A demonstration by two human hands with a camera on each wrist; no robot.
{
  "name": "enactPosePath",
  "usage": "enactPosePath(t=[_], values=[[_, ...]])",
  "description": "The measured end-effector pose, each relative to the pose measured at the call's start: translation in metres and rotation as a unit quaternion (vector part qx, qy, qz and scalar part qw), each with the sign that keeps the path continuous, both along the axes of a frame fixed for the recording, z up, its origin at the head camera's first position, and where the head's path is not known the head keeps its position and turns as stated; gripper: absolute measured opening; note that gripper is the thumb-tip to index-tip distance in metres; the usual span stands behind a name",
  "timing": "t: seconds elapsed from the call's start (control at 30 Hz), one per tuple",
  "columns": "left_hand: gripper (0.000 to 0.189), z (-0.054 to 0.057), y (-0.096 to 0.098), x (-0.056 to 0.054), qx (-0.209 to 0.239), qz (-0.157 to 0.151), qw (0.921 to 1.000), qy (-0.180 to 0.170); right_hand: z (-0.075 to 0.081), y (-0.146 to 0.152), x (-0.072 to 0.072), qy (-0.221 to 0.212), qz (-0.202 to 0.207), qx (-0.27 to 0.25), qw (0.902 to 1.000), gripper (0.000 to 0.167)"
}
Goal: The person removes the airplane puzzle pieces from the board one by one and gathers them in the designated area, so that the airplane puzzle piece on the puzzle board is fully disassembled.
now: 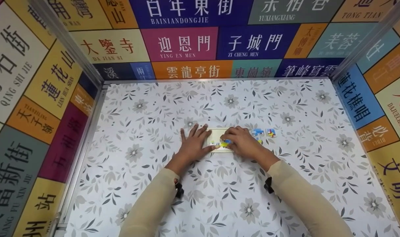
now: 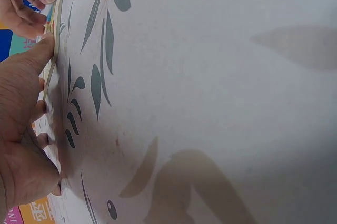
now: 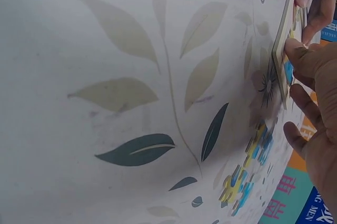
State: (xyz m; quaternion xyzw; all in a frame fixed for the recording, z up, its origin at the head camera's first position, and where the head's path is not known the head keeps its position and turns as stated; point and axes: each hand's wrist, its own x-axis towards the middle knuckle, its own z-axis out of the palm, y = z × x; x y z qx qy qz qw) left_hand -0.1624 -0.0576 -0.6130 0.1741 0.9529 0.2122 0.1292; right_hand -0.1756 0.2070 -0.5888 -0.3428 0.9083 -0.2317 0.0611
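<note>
A shallow pale wooden puzzle tray (image 1: pixel 216 134) lies flat on the table, with a few colourful jigsaw pieces (image 1: pixel 213 143) along its near left part. My left hand (image 1: pixel 191 144) rests at the tray's left side, fingers spread and thumb on the near edge. In the left wrist view that thumb (image 2: pixel 45 50) lies along the tray's rim. Over the right half of the tray, my right hand (image 1: pixel 244 141) pinches a blue and yellow jigsaw piece (image 1: pixel 225 143) between thumb and fingers. The fingers partly cover this piece.
Loose jigsaw pieces (image 1: pixel 271 132) lie just right of the tray; the right wrist view shows several of them (image 3: pixel 237 187), blue and yellow, flat on the table. A white floral cloth (image 1: pixel 154 118) covers the table. Panels with street names (image 1: pixel 180 44) wall the back and sides.
</note>
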Motion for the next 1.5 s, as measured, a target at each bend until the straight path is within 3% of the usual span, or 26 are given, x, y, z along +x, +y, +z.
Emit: enactPosePath(t=[0.33,0.6,0.83,1.5], values=[[0.079,0.003,0.000,0.001,0.009,-0.002,0.9999,0.011,0.003,0.000,-0.002,-0.007,-0.004,0.012,0.9999,0.035],[0.078,0.001,0.001,0.000,0.010,-0.001,0.9999,0.013,0.002,0.001,-0.004,0.020,0.008,0.003,0.9998,0.035],[0.077,0.001,0.001,0.000,0.015,-0.003,0.9998,0.014,0.000,0.000,-0.005,0.073,0.027,-0.009,0.9969,0.033],[0.079,-0.003,0.000,0.000,-0.006,-0.002,0.9999,0.011,0.003,0.019,0.002,0.104,0.021,-0.012,0.9942,0.026]])
